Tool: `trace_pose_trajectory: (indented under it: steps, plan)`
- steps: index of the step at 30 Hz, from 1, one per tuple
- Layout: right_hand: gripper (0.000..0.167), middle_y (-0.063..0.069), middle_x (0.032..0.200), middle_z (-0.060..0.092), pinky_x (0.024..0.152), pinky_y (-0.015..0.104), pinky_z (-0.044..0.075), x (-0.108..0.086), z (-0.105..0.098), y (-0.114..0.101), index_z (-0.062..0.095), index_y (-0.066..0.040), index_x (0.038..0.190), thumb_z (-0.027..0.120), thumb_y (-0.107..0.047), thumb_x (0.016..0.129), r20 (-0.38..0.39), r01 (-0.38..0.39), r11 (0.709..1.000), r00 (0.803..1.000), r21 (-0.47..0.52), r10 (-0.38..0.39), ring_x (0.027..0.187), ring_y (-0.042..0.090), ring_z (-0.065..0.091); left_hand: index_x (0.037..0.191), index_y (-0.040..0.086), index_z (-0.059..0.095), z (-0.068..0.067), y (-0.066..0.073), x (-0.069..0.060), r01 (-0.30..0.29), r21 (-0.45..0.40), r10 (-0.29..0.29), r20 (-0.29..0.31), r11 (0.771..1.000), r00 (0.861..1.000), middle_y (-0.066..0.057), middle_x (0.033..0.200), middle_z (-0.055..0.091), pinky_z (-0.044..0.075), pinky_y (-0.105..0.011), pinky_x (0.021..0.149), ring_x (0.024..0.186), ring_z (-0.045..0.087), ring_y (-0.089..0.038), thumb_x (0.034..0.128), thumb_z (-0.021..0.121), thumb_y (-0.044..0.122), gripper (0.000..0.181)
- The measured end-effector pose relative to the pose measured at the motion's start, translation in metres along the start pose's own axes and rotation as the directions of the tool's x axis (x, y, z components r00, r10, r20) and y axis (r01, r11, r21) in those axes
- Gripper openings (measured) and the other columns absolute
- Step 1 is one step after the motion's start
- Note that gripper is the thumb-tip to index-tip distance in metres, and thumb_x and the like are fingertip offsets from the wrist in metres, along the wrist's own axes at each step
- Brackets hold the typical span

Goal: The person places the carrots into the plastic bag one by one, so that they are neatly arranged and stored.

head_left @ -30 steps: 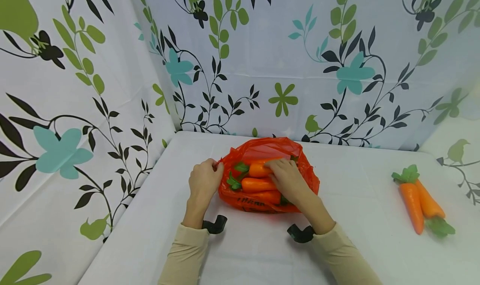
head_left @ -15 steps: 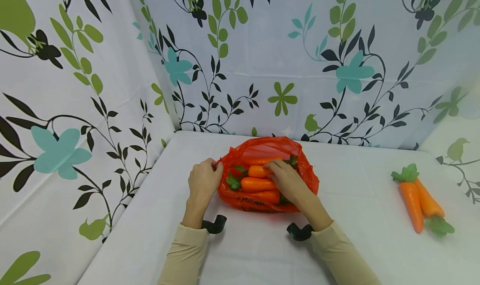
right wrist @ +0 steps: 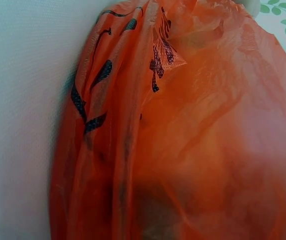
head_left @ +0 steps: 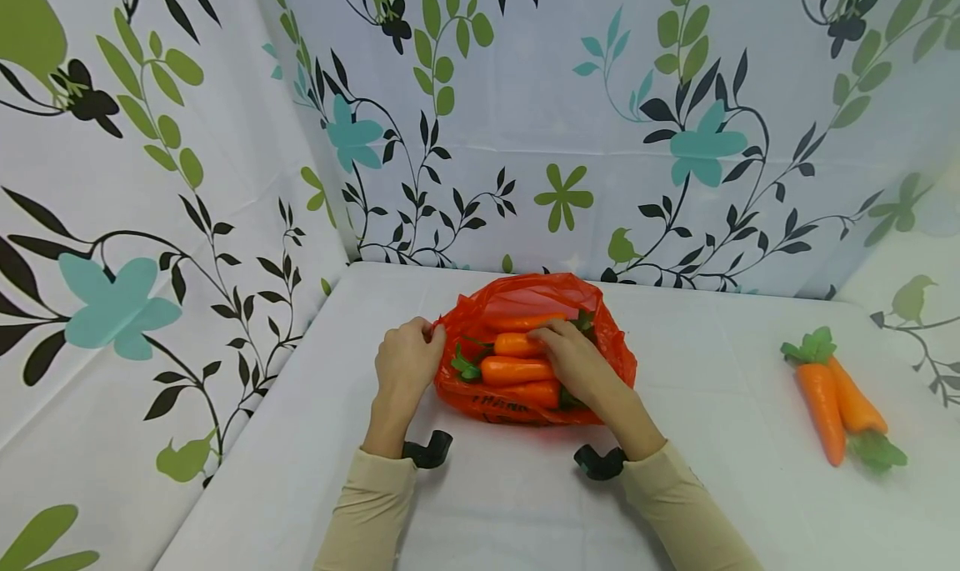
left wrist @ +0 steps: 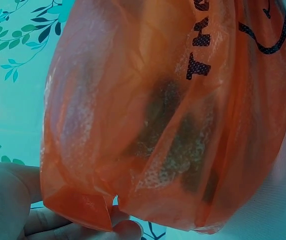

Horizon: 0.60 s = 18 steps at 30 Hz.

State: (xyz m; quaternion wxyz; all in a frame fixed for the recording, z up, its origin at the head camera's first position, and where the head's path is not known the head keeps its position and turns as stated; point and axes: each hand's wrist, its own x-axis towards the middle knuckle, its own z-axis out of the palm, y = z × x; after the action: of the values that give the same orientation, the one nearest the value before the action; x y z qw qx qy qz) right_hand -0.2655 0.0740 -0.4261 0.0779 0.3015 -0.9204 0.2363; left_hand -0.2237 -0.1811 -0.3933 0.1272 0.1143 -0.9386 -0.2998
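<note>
A red plastic bag (head_left: 540, 288) lies with its mouth toward me, several orange toy carrots with green tops inside. At the bag's left edge my left hand (head_left: 405, 358) pinches the rim; in the left wrist view, the hand's (left wrist: 8, 202) thumb and fingers hold a fold of the film (left wrist: 93, 207). My right hand (head_left: 573, 358) reaches into the mouth, its curled fingers on the right end of a carrot (head_left: 513, 345). Just in front of that lies another carrot (head_left: 513, 372). The right wrist view shows only the bag's side (right wrist: 208, 130), with the right hand hidden.
Two more carrots, one front (head_left: 822, 413) and one behind (head_left: 858, 400), lie crossed on the white table (head_left: 705, 388) at the right. A patterned cloth (head_left: 480, 162) hangs behind the table and along its left side.
The carrot under my right hand has dropped slightly lower among the others, and another carrot behind it now shows. My left hand stays at the bag's rim.
</note>
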Motion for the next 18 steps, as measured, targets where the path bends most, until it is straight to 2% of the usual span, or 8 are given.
trace_pose_trajectory:
  steps: [7, 18]
  plan:
    - [0.031, 0.009, 0.124, 0.060, 0.103, 0.059, 0.043, 0.0004, -0.0019, 0.0010, 0.069, -0.017, 0.124, 0.058, -0.005, 0.098, 0.003, -0.020, 0.997, 1.000, -0.071, 0.021, 0.121, 0.032, 0.051, 0.088, 0.006, 0.069, 0.0000, -0.0006, 0.0002, -0.003, -0.001, 0.003, -0.003, 1.000, 1.000, -0.008, 0.072, 0.066, 0.046, -0.030, 0.054, 0.063, 0.058, -0.024, 0.0972, 0.055, 0.030, 0.030]
    - [0.028, 0.010, 0.118, 0.066, 0.101, 0.051, 0.049, 0.0020, -0.0009, 0.0034, 0.067, -0.008, 0.123, 0.058, 0.000, 0.097, -0.040, 0.068, 0.997, 0.997, -0.046, -0.070, 0.114, 0.031, 0.061, 0.088, 0.006, 0.070, 0.0004, -0.0010, 0.0001, -0.013, 0.001, 0.013, -0.012, 1.000, 1.000, -0.008, 0.072, 0.066, 0.047, -0.031, 0.053, 0.062, 0.058, -0.023, 0.0969, 0.056, 0.030, 0.029]
